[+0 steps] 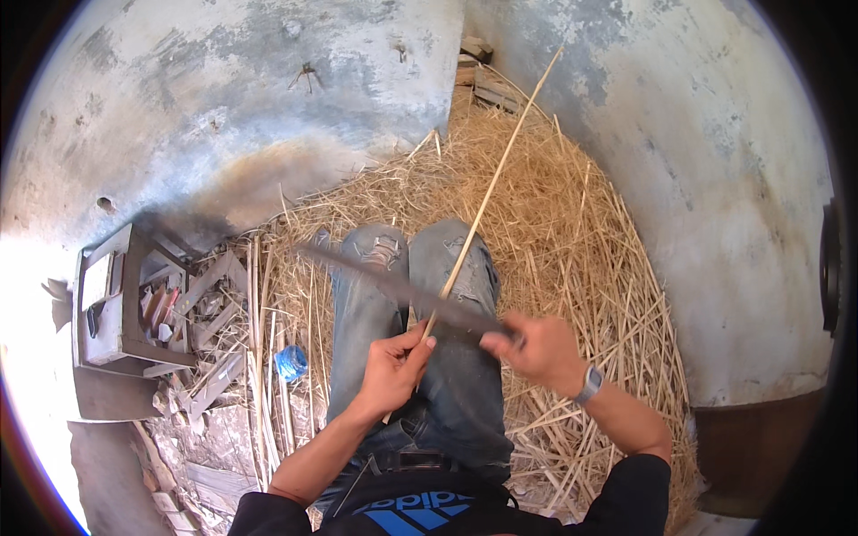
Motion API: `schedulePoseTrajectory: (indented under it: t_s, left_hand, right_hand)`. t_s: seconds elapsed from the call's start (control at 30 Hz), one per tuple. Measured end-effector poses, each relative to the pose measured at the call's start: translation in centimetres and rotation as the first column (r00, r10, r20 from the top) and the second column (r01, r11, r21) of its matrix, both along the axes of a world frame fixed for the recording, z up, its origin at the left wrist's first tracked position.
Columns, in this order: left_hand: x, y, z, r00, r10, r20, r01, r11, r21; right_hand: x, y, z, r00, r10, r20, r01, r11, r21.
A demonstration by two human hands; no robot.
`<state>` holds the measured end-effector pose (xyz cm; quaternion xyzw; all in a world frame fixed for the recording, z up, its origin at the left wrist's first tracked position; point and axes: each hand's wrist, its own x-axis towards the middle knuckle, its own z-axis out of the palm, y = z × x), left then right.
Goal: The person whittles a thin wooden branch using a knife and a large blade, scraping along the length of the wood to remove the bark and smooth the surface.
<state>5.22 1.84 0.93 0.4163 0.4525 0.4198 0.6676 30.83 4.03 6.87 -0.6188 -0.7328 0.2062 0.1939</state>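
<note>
My left hand (pixel 396 364) pinches a long, thin, pale strip (pixel 494 185), which looks like split bamboo or cane. From my lap it slants up and away to the right, with its far tip near the wall. Closed round the handle of a long dark knife (pixel 413 295) is my right hand (pixel 542 350), with a grey watch on its wrist. The blade, blurred by motion, reaches left over my knees and crosses the strip just beyond my left fingers. Whether its edge touches the strip I cannot tell. My knees are in torn blue jeans (pixel 456 357).
Straw-like shavings and strips (pixel 536 205) cover the floor ahead and to the right. A roll of blue twine (pixel 290 364) sits left of my legs, beside long upright strips (pixel 262 357). Farther left stand a worn wooden box (pixel 125 326) and scrap wood (pixel 210 384). Stained walls (pixel 697 179) close in.
</note>
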Motion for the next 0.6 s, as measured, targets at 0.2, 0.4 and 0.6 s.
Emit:
schedulePoseTrajectory:
  t_s: [0.2, 0.4, 0.6]
  left_hand:
    - [-0.2, 1.8, -1.2, 0.999, -0.048, -0.024, 0.05, 0.995, 0.088]
    - [0.6, 0.9, -2.9, 0.995, 0.068, -0.071, -0.053, 0.98, 0.192]
    - [-0.3, 0.6, -2.0, 0.994, 0.01, -0.111, 0.004, 0.992, 0.123]
  right_hand:
    - [-0.3, 0.0, -1.8, 0.98, 0.121, 0.156, -0.129, 0.991, 0.044]
    - [-2.0, -2.3, 0.4, 0.941, 0.236, 0.243, -0.238, 0.971, -0.021]
    - [2.2, 2.4, 0.0, 0.987, -0.141, -0.074, 0.139, 0.99, -0.028]
